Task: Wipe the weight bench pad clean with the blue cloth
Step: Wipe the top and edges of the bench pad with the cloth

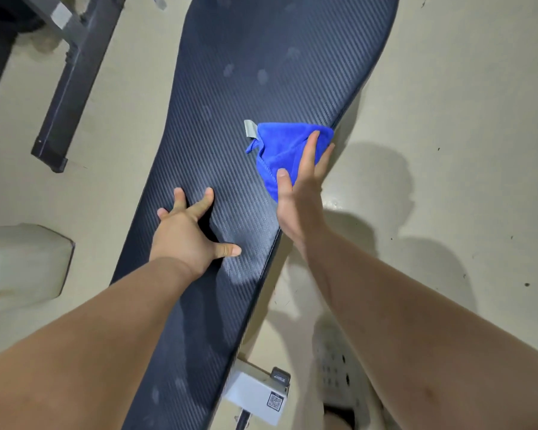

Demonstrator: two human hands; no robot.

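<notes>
While blue cloth [284, 144] sits bunched at right edge of bench pad [261, 72], my right hand [298, 197] presses it, fingers straight. Left hand [187, 234] splayed wide, braced on near pad. Cloth judged soft, light, limp; best pinned mid-fold under palm.

No words or numbers can be read. A QR code label [275, 402] sits on the white block [249, 387] below the bench pad [261, 72]. The grey tag [250, 129] on the blue cloth [284, 147] shows no legible print.
</notes>
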